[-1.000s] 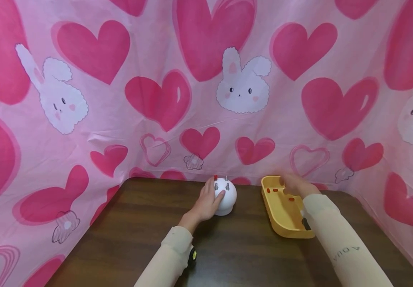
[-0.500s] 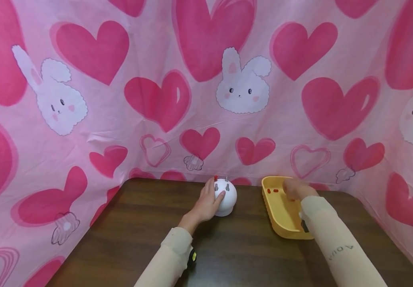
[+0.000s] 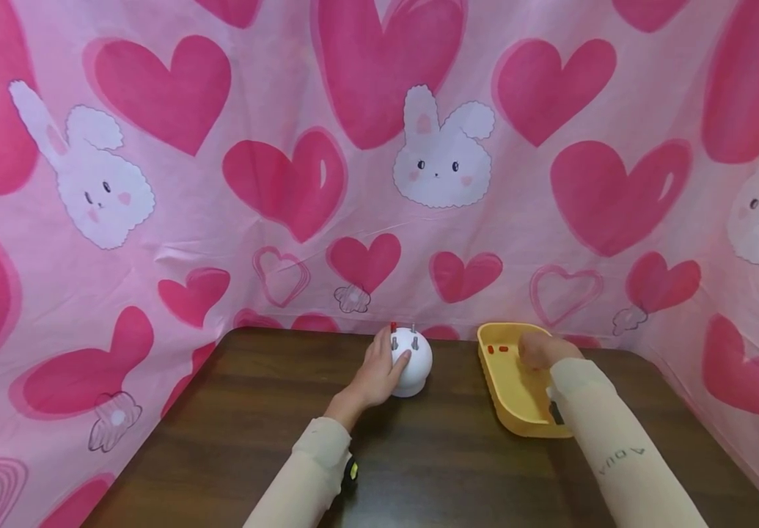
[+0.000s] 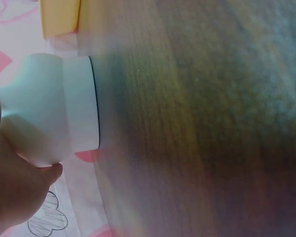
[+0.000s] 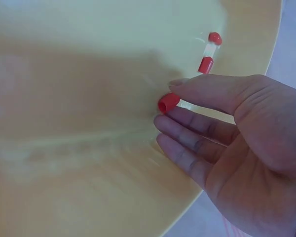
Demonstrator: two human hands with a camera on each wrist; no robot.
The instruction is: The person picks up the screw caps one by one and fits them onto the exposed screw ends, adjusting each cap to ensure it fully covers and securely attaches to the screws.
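Note:
My left hand (image 3: 379, 372) grips the side of a white ball-shaped base (image 3: 416, 367), its thumb across the front. From the base's top stand several metal studs (image 3: 415, 343); a red cap (image 3: 393, 327) covers one at the back left. In the left wrist view the base's flat foot (image 4: 81, 103) rests on the table. Inside the yellow tray, my right hand (image 3: 540, 350) pinches a small hollow red cap (image 5: 168, 102) between thumb and fingers, its open end showing in the right wrist view. Two more red caps, one (image 5: 215, 38) and another (image 5: 205, 65), lie beyond the thumb.
The yellow tray (image 3: 507, 411) stands on the dark wooden table (image 3: 445, 469), right of the white base. A pink cloth (image 3: 273, 191) with hearts and rabbits hangs directly behind the table and along its sides.
My right hand has lowered into the tray over the nearer red cap, which its fingers now pinch. The left hand keeps its hold on the white base.

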